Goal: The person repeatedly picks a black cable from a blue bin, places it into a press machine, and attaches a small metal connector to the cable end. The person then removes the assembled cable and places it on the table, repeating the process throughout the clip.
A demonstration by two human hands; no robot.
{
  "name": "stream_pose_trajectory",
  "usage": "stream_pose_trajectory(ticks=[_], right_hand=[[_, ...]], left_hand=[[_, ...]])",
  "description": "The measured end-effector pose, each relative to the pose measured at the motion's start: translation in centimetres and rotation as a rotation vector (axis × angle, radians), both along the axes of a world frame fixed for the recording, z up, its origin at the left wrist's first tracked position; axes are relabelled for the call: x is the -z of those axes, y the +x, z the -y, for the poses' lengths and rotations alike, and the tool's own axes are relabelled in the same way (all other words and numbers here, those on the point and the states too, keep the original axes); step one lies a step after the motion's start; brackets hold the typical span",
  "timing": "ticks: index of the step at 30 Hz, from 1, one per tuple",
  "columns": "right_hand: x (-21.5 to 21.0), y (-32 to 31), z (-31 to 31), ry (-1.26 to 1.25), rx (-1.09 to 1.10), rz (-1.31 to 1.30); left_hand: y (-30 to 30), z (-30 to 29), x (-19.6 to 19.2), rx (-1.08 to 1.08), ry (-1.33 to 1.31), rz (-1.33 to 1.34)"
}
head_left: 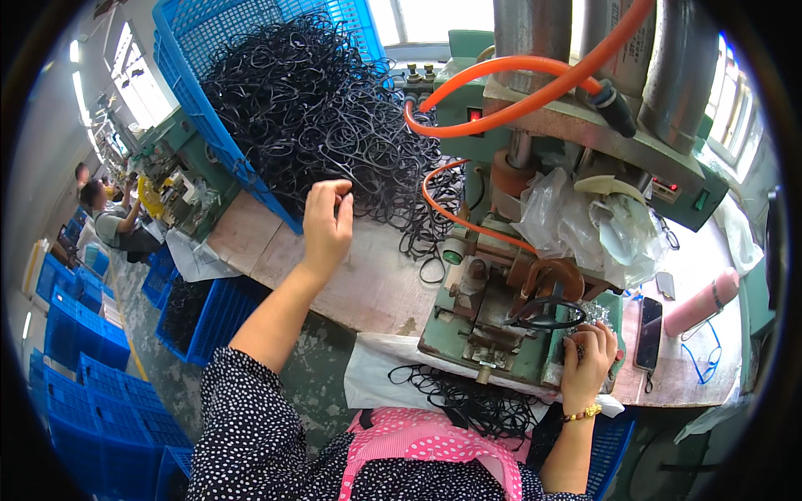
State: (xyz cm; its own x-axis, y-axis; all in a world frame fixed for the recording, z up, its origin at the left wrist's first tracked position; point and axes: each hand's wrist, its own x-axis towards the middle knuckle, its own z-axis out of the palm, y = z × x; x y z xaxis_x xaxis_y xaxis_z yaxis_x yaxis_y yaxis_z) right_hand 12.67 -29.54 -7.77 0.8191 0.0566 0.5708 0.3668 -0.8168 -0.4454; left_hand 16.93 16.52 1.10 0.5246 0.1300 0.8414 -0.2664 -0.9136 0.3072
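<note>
Lengthwise, a black loop [547, 326] runs sideways near the right hand [590, 357].

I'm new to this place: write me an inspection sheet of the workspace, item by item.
Surface: pale table, worn and stained.
Job's things: black loops heaped in and spilling from a blue basket; green machine.
Clutter: phone, pink bottle, plastic bags on the machine.
Hands: left hand by the heap, fingers curled; right hand by small shiny pieces; grip unclear.
Cables: orange hose looping before the machine.
Surroundings: blue crates and people, left.
</note>
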Motion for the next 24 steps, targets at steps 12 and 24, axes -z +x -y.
stream_pose_trajectory(ticks=[12, 24], right_hand=[[1.8, -0.3, 0.0, 0.345, 0.059, 0.136], [1.5, -0.4, 0.6, 0.422, -0.040, 0.123]], left_hand=[[8.0, -2.4, -6.2, -0.431, 0.772, -0.278], [-0.6, 2.1, -8.1, 0.291, -0.321, 0.024]])
